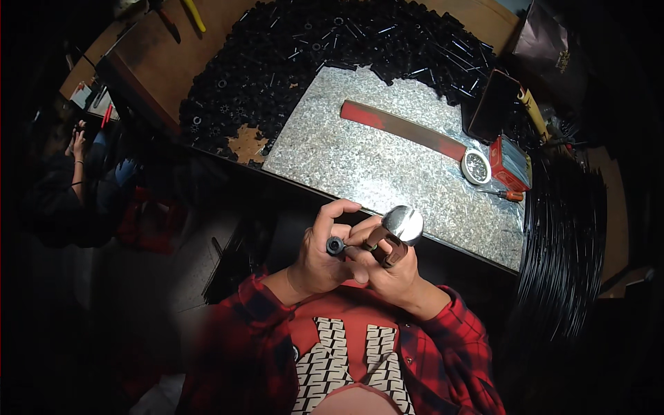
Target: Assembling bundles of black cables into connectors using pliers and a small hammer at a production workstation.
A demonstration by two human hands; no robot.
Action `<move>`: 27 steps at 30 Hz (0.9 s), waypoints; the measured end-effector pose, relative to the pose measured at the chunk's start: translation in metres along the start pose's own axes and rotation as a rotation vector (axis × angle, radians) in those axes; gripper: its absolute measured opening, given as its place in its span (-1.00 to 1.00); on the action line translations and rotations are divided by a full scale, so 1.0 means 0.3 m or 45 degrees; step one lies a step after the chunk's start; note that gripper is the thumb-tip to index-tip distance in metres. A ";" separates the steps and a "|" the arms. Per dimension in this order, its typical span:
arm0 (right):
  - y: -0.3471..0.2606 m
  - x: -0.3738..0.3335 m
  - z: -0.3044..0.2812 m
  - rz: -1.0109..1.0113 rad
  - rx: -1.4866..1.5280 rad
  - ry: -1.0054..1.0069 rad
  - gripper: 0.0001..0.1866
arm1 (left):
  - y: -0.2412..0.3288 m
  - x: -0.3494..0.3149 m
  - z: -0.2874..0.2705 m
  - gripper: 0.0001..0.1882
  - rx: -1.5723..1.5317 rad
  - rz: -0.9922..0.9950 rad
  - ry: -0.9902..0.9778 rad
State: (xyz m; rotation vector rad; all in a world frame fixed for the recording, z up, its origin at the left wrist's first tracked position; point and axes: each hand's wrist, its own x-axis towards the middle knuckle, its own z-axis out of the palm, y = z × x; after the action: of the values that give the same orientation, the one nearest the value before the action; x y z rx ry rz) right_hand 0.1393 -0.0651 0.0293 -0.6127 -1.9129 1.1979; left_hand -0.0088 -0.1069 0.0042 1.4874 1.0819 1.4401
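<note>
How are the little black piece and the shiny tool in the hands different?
The black piece is dark; the shiny tool has a silver head. The black piece looks narrower than the shiny tool's head. The left hand holds the black piece, the right hand the shiny tool. Both show round ends.

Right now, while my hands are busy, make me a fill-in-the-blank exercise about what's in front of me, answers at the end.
1. The hollow-ended part held in the left hand is coloured ____.
2. The shiny metal head of the tool in the right hand looks ____ rather than square.
3. The white dish sits at the ____ end, left or right, of the long bar.
4. The screwdriver has a handle coloured ____.

Missing words: black; round; right; orange.
</note>
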 end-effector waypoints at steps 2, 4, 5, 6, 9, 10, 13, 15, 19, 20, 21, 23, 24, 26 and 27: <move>0.016 0.001 -0.013 -0.036 -0.070 -0.022 -0.80 | -0.004 0.013 -0.010 0.06 0.082 0.053 0.003; 0.014 0.015 -0.016 -0.085 -0.168 -0.058 -0.86 | -0.024 0.025 -0.024 0.03 0.132 0.247 -0.167; 0.007 0.020 -0.018 -0.081 -0.166 -0.051 -0.86 | -0.027 0.024 -0.024 0.03 0.131 0.244 -0.174; -0.002 0.026 -0.019 -0.028 -0.156 -0.051 -0.85 | -0.029 0.022 -0.023 0.04 0.010 0.151 -0.161; -0.012 0.026 -0.035 0.181 -0.019 -0.112 -0.77 | -0.042 0.018 -0.040 0.06 -0.086 0.023 -0.140; -0.029 0.024 -0.051 0.331 -0.046 -0.169 -0.72 | -0.048 0.017 -0.050 0.07 -0.069 -0.007 -0.135; -0.016 -0.007 -0.105 0.477 -0.068 -0.271 -0.55 | -0.054 0.014 -0.078 0.16 -0.195 -0.128 -0.011; -0.037 -0.029 -0.153 0.464 -0.310 -0.333 -0.47 | -0.052 0.023 -0.102 0.13 -0.273 -0.137 0.076; -0.060 -0.068 -0.177 0.098 -0.921 -0.460 -0.20 | -0.068 0.018 -0.140 0.08 -0.330 -0.153 0.199; -0.075 -0.072 -0.170 0.044 -0.991 -0.455 -0.15 | -0.069 0.021 -0.139 0.08 -0.332 -0.152 0.199; -0.085 -0.074 -0.160 0.045 -0.992 -0.456 -0.15 | -0.076 0.028 -0.137 0.07 -0.009 0.019 0.136; -0.096 -0.080 -0.147 -0.028 -1.133 -0.439 -0.17 | -0.049 0.020 -0.102 0.06 -0.127 -0.161 0.092; -0.088 -0.081 -0.147 -0.056 -1.149 -0.395 -0.19 | -0.023 0.036 -0.092 0.06 -0.190 -0.233 0.071; -0.085 -0.086 -0.146 -0.045 -1.174 -0.372 -0.20 | -0.005 0.053 -0.089 0.06 -0.251 -0.307 0.055; -0.083 -0.087 -0.143 -0.035 -1.193 -0.352 -0.21 | -0.004 0.055 -0.091 0.05 -0.250 -0.328 0.038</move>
State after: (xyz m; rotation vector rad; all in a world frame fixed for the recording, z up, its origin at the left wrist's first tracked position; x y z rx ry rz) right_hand 0.1896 -0.0729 0.0530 -0.9120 -2.6890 0.3013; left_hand -0.0364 -0.0917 0.0098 1.1471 1.0736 1.3475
